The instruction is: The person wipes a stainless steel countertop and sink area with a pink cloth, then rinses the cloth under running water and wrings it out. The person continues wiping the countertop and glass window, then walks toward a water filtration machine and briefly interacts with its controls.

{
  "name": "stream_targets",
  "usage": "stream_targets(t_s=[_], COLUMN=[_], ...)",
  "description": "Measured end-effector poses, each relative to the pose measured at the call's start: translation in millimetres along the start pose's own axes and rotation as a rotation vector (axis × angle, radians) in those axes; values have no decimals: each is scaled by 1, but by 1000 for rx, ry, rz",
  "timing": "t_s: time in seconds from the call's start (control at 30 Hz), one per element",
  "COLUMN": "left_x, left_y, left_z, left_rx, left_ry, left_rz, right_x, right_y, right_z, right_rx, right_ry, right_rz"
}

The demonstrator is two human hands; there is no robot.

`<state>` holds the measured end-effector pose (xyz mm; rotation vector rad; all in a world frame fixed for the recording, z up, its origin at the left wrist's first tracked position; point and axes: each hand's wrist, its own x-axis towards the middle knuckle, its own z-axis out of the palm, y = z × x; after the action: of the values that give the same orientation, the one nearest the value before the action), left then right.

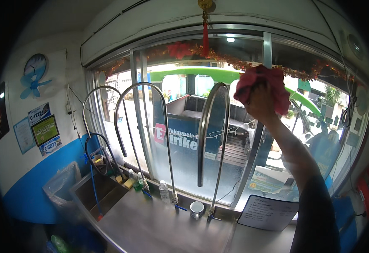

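My right hand (260, 101) is raised high at the right, its fingers pressed into a crumpled red cloth (278, 85). The cloth lies over the upper part of a metal window post (267, 47) and the glass beside it; exact contact is hard to judge. The sliding glass window (184, 164) looks hazy low down. My left hand is out of view. Below the window stands a stainless steel counter (159, 218), with tall curved metal spouts (167, 126) rising from its back edge.
Along the counter's back are sponges (128, 183), a clear plastic bottle (164, 191), a patterned mug (197, 209) and blue-handled valves (214, 218). A whiteboard (266, 212) with handwriting leans at the right. A sink basin (102, 189) is at left. Cables (349, 110) and a red tassel (205, 38) hang down.
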<state>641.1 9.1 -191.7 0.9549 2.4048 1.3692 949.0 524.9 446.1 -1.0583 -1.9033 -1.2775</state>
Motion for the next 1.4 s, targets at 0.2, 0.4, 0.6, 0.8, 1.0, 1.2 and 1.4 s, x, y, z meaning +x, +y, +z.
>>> stream_targets(t_s=[0.2,0.4,0.6,0.8,1.0,1.2,1.4], left_x=[31,37,50,51,38,43,45], left_y=[-63,-52,-15,-24,-37,-11,-3], left_z=[27,17,2,16,13,2,2], left_rx=[127,152,156,126,80,48,-4], left_ry=[-19,-19,-64,-28,-72,-149,-83], left_rz=[69,102,65,70,6,-113,-75], right_x=[133,67,-125,-98,88,41,-163], right_y=[-7,-85,-215,-198,-66,-124,-284], right_z=[34,91,146,139,65,126,207], right_rx=[-207,26,1471,2374,206,-160,962], right_ry=[208,275,-335,-1141,-256,229,-362], right_rz=[-4,50,-212,339,-70,-141,-362])
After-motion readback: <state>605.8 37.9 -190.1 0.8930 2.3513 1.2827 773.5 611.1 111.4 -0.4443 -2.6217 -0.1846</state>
